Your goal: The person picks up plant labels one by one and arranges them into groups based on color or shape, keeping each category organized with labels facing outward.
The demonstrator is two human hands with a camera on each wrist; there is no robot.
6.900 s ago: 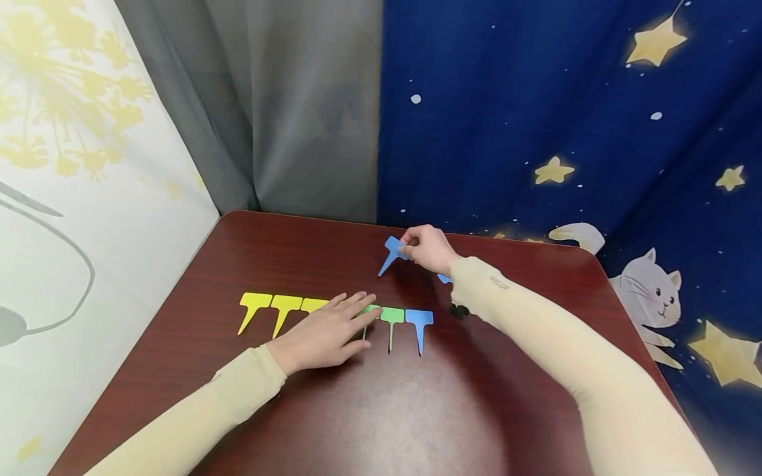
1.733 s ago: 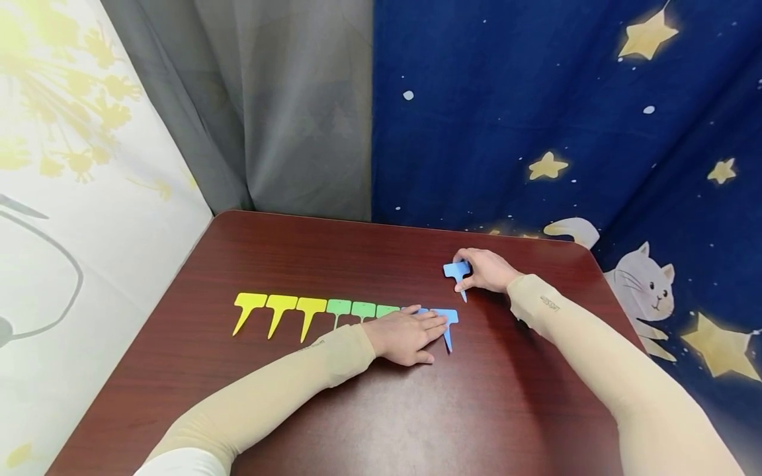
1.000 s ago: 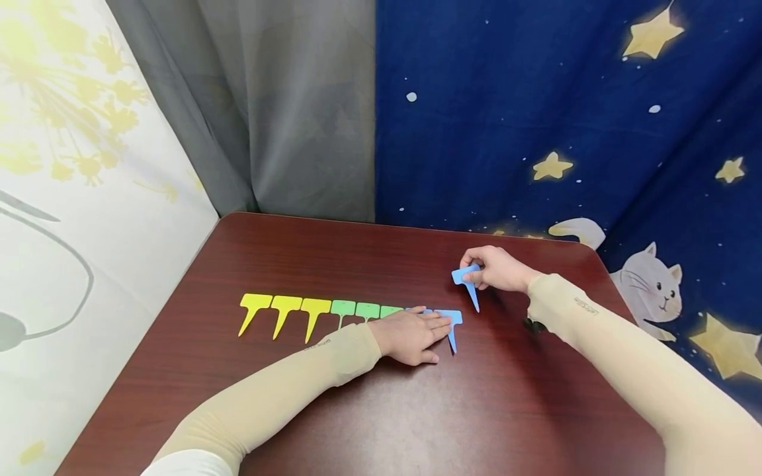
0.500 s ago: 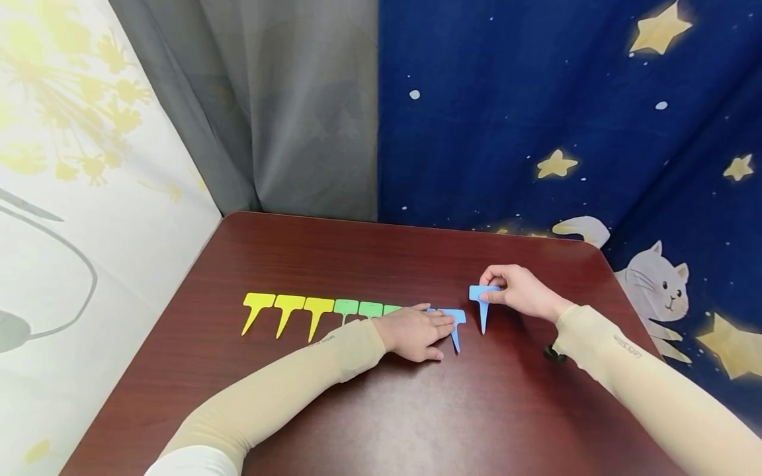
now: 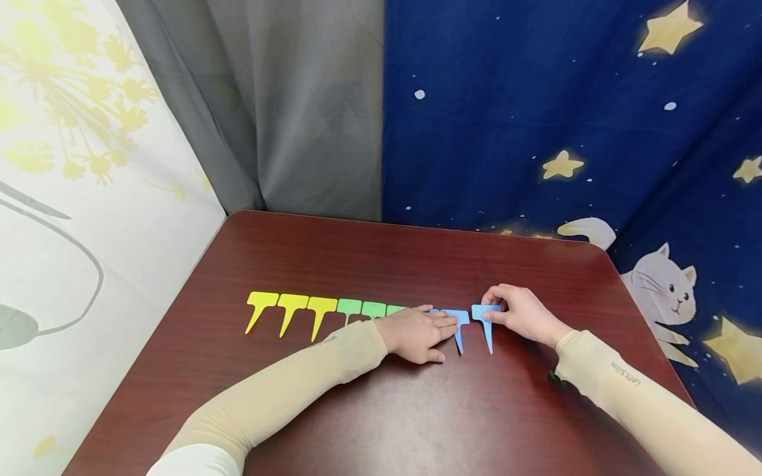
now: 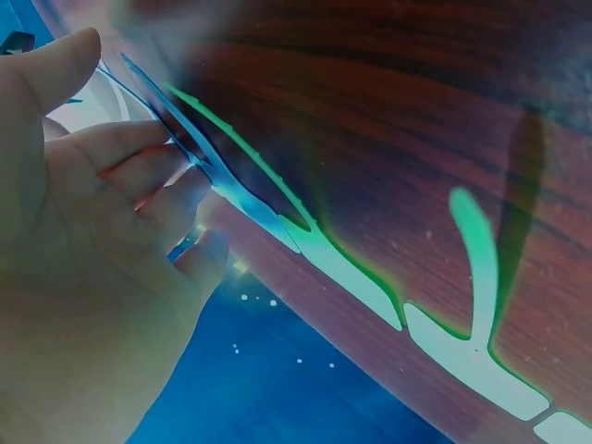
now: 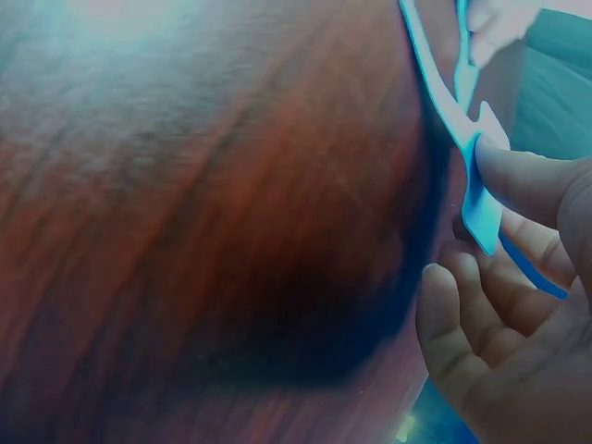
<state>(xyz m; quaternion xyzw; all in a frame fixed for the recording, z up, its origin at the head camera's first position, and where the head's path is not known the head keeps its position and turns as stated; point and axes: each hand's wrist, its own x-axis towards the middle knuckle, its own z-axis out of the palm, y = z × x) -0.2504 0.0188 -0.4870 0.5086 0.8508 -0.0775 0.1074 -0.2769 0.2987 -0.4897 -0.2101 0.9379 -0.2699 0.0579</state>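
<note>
A row of T-shaped plant labels runs across the dark red table. At its left end are yellow labels (image 5: 292, 307), then green labels (image 5: 373, 309), partly hidden by my left arm. My left hand (image 5: 417, 335) lies over the blue part of the row, its straight fingers touching a blue label (image 5: 457, 318); another blue one is mostly covered. Just right of these, my right hand (image 5: 524, 312) pinches a further blue plant label (image 5: 481, 310) by its head, stem toward me. In the right wrist view the thumb presses that label's head (image 7: 478, 199). A narrow gap separates it from its neighbour.
The wooden table (image 5: 411, 416) reaches back to a grey curtain (image 5: 321, 112) and a blue star-patterned curtain (image 5: 476, 119). A white patterned cloth (image 5: 77, 264) hangs along the left side.
My right hand has brought the blue plant label from the back of the table rightward and toward me, down to the row's right end. The left hand earlier shifted right, then stayed.
</note>
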